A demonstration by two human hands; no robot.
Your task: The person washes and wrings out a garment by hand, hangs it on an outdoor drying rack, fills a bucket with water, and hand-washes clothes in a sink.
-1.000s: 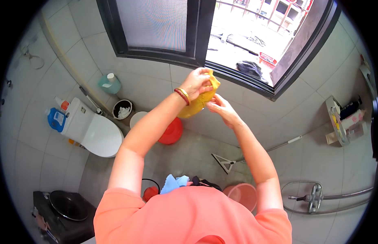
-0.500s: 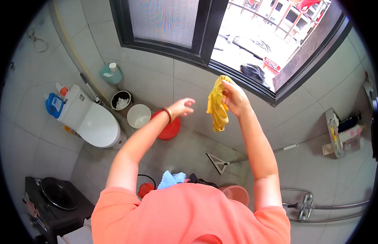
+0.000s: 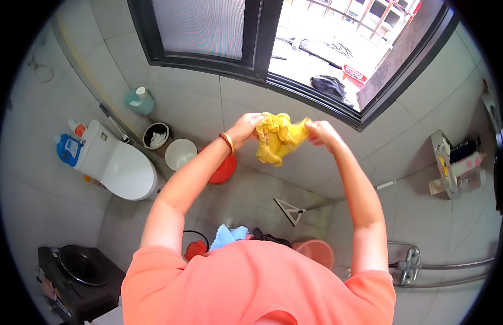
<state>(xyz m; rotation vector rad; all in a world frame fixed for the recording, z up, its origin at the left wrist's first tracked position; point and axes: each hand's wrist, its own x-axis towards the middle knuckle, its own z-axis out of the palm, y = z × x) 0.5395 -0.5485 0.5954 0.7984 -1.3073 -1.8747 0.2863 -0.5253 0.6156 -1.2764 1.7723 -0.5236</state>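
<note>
A crumpled yellow cloth (image 3: pixel 277 138) hangs between my two hands, below the window frame. My left hand (image 3: pixel 246 129), with bracelets at the wrist, grips its left side; part of those fingers is hidden by the folds. At the cloth's upper right corner, my right hand (image 3: pixel 323 134) pinches the fabric with closed fingers. The red basin (image 3: pixel 224 169) on the floor is partly covered by my left forearm, and a white bucket (image 3: pixel 181 154) stands beside it.
A toilet (image 3: pixel 129 173) and small bin (image 3: pixel 156 136) stand at the left. The floor squeegee (image 3: pixel 290 211) leans right of centre. A pink bucket (image 3: pixel 315 253), blue cloth (image 3: pixel 228 236), wall shelf (image 3: pixel 445 164) and shower tap (image 3: pixel 411 265) are nearby. The window (image 3: pixel 321 54) is open.
Half a second ago only my right hand held the yellow cloth. My left hand has since moved up and right and taken hold of it; the cloth is now stretched sideways and bunched.
</note>
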